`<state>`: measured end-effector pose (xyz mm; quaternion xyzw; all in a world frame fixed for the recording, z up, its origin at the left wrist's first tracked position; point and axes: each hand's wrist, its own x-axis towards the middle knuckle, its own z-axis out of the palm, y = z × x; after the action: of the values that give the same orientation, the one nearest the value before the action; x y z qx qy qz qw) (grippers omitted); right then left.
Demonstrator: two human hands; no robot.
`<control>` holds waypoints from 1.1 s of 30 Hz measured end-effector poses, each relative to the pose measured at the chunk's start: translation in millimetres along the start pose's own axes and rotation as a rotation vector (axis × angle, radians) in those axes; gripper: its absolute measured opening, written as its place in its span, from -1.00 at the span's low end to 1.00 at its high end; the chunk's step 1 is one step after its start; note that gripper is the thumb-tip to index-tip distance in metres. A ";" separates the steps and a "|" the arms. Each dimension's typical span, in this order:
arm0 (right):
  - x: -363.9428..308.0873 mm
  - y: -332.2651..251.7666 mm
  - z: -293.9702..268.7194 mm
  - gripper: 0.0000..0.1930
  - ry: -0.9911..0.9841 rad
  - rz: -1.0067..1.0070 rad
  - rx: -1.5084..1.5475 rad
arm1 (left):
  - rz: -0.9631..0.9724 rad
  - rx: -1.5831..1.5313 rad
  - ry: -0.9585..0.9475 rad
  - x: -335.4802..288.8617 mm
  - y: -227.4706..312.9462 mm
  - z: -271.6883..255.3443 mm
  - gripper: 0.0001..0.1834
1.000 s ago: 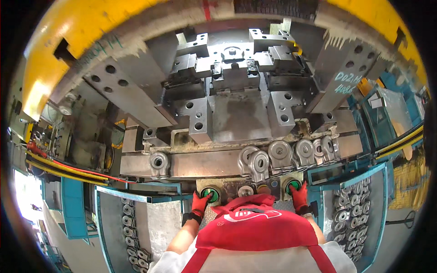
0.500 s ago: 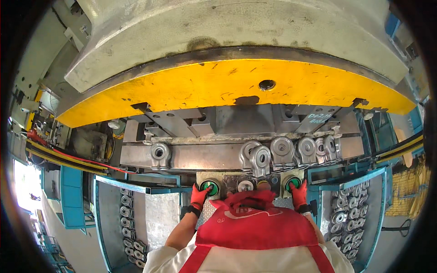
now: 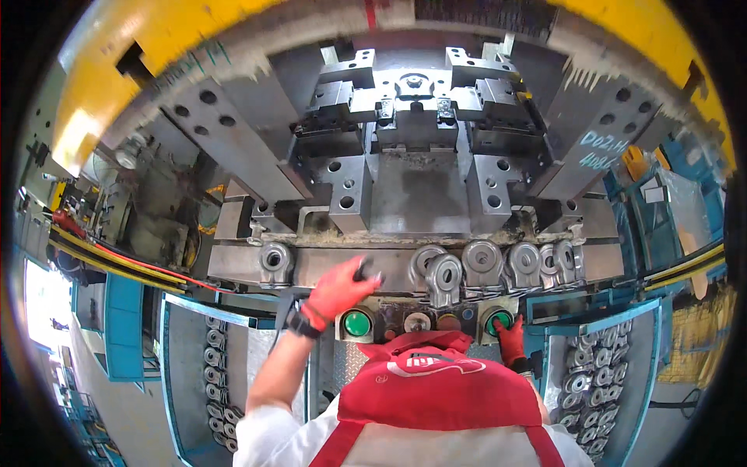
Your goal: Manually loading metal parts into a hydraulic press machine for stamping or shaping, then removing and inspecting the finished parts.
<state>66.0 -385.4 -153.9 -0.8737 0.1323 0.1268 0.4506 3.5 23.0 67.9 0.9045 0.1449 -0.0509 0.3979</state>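
My left hand (image 3: pixel 340 289), in a red glove with dark fingertips, is raised over the front ledge of the press. Its fingers look apart, and I make out nothing held. Below it is the left green push button (image 3: pixel 357 324), untouched. My right hand (image 3: pixel 510 341), also red-gloved, has its fingers stretched onto the right green push button (image 3: pixel 498 321). Several ring-shaped metal parts stand on the steel ledge (image 3: pixel 350 263), the nearest ring part (image 3: pixel 444 279) right of my left hand. Deeper in the press, a metal piece (image 3: pixel 415 84) sits on the lit lower die (image 3: pixel 416 128).
The yellow press ram (image 3: pixel 654 47) is overhead, with steel die posts (image 3: pixel 233 132) at both sides. Blue-framed bins (image 3: pixel 167 373) (image 3: pixel 650 366) flank me, holding rows of ring parts. A control panel (image 3: pixel 417 321) lies between the buttons. Yellow-black side bars (image 3: pixel 117 261) run left and right.
The yellow ram has risen, uncovering the die and its metal piece. My left hand has come off its green button and moved up over the ledge. My right hand stays at its button.
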 end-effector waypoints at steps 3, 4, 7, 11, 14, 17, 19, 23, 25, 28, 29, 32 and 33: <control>-3.6 -5.2 -1.9 -0.01 -0.033 0.047 -0.034 | 0.414 -0.083 0.372 68.3 63.8 -26.6 -0.36; -4.5 -6.8 -1.1 -0.01 -0.012 0.002 -0.015 | 0.437 -0.042 0.454 96.0 81.5 -34.2 -0.32; -8.2 -7.6 0.3 -0.02 0.010 -0.035 0.036 | 0.395 0.179 0.647 184.9 119.4 -51.5 -0.12; -15.1 -8.5 1.2 -0.12 -0.002 0.051 0.056 | -0.009 0.388 0.510 300.0 143.2 -59.0 0.23; -28.6 -20.7 2.1 -0.19 0.128 0.042 -0.040 | -0.190 0.340 0.344 359.8 153.7 -53.0 0.24; -44.1 -50.8 -0.6 -0.30 0.352 -0.070 -0.190 | -0.165 0.478 0.283 386.9 150.7 -48.6 0.14; -52.0 -79.2 -7.9 -0.37 0.396 -0.181 -0.110 | -0.189 0.419 0.331 395.2 149.7 -50.3 0.13; -65.1 -142.4 -3.3 -0.46 0.162 -0.289 0.316 | -0.171 0.228 0.523 387.6 137.9 -60.2 0.13; -62.2 -169.3 8.7 -0.43 -0.022 -0.297 0.378 | 0.021 0.177 0.617 369.2 132.7 -70.0 0.11; -60.8 -192.9 27.3 -0.31 -0.078 -0.655 -0.127 | 0.230 0.196 0.639 300.6 110.7 -73.7 0.05; -57.4 -199.7 34.3 -0.25 -0.041 -0.794 -0.279 | 0.399 0.203 0.600 268.7 105.0 -67.9 0.00; -56.0 -207.2 48.6 -0.16 -0.069 -1.013 -0.431 | 0.733 -0.127 0.686 144.3 79.2 -30.3 0.04; -53.1 -206.8 48.8 -0.16 -0.135 -0.920 -0.319 | 0.661 -0.113 0.686 103.1 66.6 -22.3 0.04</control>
<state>82.9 -223.5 -7.4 -0.8896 -0.3177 -0.0104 0.3281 121.4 19.5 108.6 0.8436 -0.0251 0.3878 0.3706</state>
